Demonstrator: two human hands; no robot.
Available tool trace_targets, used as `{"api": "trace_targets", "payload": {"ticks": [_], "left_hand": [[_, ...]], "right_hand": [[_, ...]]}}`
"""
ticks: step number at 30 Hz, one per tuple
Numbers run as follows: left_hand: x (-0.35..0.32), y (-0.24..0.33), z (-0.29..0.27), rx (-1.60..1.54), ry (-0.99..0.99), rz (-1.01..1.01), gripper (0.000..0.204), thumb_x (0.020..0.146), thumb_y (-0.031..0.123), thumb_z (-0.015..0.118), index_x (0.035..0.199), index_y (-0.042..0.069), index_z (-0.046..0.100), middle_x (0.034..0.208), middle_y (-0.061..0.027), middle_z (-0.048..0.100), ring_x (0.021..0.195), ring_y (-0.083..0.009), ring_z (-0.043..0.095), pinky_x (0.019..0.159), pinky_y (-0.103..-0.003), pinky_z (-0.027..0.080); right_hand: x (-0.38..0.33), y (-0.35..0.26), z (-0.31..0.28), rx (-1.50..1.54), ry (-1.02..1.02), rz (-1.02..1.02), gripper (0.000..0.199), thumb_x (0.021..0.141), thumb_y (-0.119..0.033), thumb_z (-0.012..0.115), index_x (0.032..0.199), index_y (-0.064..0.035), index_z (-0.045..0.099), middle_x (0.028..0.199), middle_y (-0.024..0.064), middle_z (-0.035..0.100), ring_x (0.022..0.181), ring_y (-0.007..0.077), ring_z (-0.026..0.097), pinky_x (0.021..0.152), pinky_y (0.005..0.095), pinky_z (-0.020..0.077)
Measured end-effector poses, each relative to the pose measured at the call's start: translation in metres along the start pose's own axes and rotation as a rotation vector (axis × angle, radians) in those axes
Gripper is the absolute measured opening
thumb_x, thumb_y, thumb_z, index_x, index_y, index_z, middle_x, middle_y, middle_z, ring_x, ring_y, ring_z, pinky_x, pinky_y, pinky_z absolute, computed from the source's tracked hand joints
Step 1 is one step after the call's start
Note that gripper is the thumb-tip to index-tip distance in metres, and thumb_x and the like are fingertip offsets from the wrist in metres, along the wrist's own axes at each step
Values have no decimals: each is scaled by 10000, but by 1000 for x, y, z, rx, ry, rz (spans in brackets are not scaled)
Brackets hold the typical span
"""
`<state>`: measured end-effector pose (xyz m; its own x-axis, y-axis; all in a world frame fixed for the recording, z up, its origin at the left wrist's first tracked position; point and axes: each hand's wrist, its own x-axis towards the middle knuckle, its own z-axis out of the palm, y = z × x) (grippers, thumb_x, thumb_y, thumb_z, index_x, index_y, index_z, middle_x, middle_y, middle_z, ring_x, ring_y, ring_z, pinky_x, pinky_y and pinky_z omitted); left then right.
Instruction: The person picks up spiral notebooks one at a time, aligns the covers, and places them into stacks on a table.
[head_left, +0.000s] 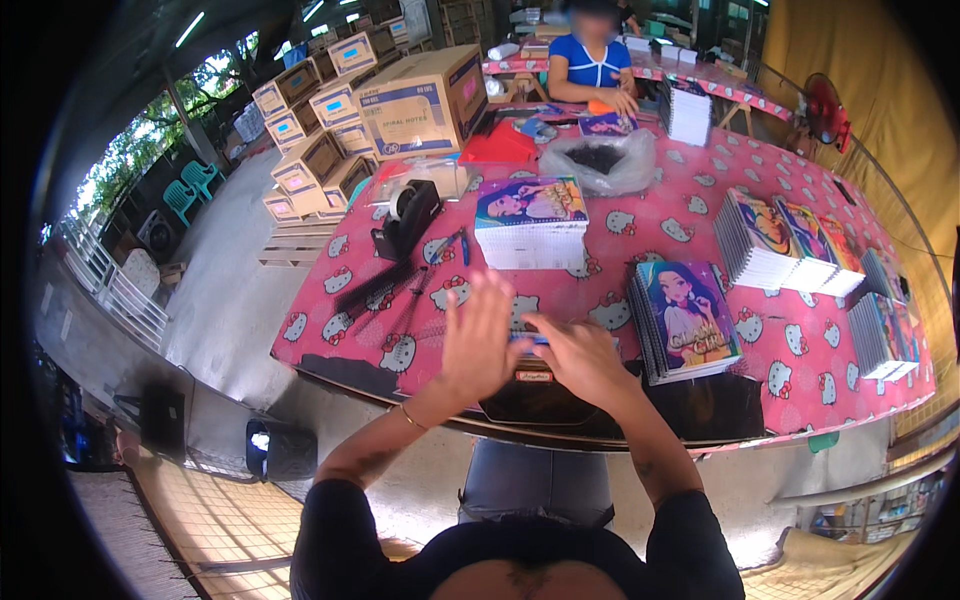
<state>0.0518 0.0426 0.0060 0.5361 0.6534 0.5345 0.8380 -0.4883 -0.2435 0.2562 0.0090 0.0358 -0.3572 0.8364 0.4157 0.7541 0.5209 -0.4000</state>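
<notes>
Grey floor (225,250), green chairs (181,199), yellow curtain (890,110), lit ceiling tube (189,29)

A head-worn fisheye lens, the left of a side-by-side pair, looks down and forward onto the hands (480,340) at close range, the forearms (650,445) entering from below and the wearer's torso (600,560) nearest. Ahead of the hands, the pink surface (622,255) fans out; cartons (415,110) stand farther off to their left, another person (590,70) beyond. Straight edges bow toward the rim.

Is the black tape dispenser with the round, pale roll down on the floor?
No, the black tape dispenser stands on the pink, cartoon-patterned tablecloth, left of the white-edged stack of spiral notebooks.
</notes>
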Motion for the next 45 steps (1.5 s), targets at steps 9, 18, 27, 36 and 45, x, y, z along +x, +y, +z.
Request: {"api": "trace_targets", "payload": {"ticks": [9,18,27,36,45], "left_hand": [[33,-9,-57,-461,-599,41,654,992,392,571,1430,-75,439,1539,-271,395,1476,-435,325,1174,-670,177],[7,15,-14,-242,-25,-17,871,1001,577,442,1488,-136,332,1579,-344,299,1522,-458,222,1167,-704,120],[12,20,-10,38,21,-89,899,946,600,538,1514,-75,363,1594,-313,307,1528,-430,230,1192,-665,113],[-39,43,1,-220,-15,78,836,1000,531,471,1506,-117,323,1591,-326,296,1522,-458,225,1194,-667,99],[-21,59,-18,-251,-59,189,859,965,609,468,1485,-72,394,1562,-273,387,1486,-409,324,1171,-623,232]], "right_hand": [[-46,69,43,978,221,259,356,877,-58,794,1211,-5,681,1075,76,740,941,82,664,822,249,522],[-39,39,49,979,374,283,219,882,-65,785,1078,16,731,968,52,753,888,75,661,803,250,527],[-37,35,61,986,394,293,228,881,-85,790,1073,18,721,951,57,758,866,72,663,785,256,537],[-40,41,44,978,150,163,218,947,-113,713,1134,-1,700,946,7,716,859,52,596,770,246,490],[-45,61,53,899,84,127,294,993,-181,658,1242,-26,674,853,18,678,735,60,522,646,279,437]]}}
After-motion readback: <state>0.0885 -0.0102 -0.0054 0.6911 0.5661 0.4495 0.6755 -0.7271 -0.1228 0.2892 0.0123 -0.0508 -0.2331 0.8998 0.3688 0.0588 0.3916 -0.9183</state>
